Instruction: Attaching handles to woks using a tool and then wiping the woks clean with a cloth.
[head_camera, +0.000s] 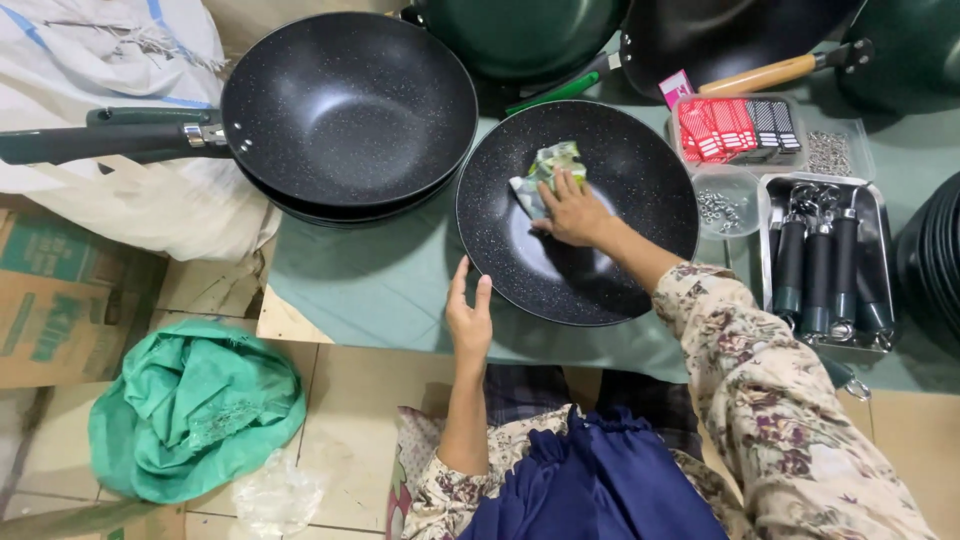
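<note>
A person seated at a low table covered in pale green cloth wipes the inside of a handleless black speckled wok that lies near the table's front edge, just right of a stack of finished woks with dark green handles. The right hand reaches down into the bowl, its fingers extended and pressed flat on a crumpled green-and-white rag, pinning it against the far inner slope rather than clenching it. The left hand steadies the pan from outside, fingers straight and slightly spread against the near left rim, gripping nothing. Done well, the wipe likely wants the palm kept over the rag so the cloth, not bare skin, meets the coating, and the bracing hand held firm so the round-bottomed pan does not rock or slide toward the edge. Toward the table's right edge sit a clear box of red and black tags, a small tub of metal fasteners and a steel tray of dark handles, all well clear of the wiping arm. On the floor left of the table lie a green cloth bundle and flattened cardboard
</note>
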